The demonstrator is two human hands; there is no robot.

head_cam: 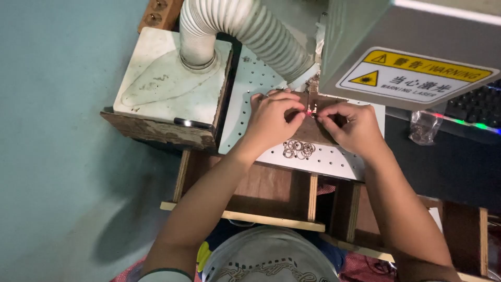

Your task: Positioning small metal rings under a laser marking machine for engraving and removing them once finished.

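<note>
Fingers of left hand [271,119] and right hand [352,128] pinched on small shiny metal piece [312,111], red-lit, loose rings [298,149] nearby

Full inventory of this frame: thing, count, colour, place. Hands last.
small metal piece: one, lit by a red dot, pinched between both hands on the brown pad
brown pad: one, on the perforated plate, under the hands
metal rings: a small pile, silver, on the plate just below the left hand
perforated plate: one, white, centre of bench
ribbed hose: one, white, top centre, running into the box
box: one, off-white top, worn wooden sides, left of plate
machine head: one, grey with a yellow warning label, top right
plastic bag: one, clear, right
keyboard: one, black, backlit, far right
wooden frame: brown, below plate
left hand: grip on the piece
right hand: grip on the piece
</note>
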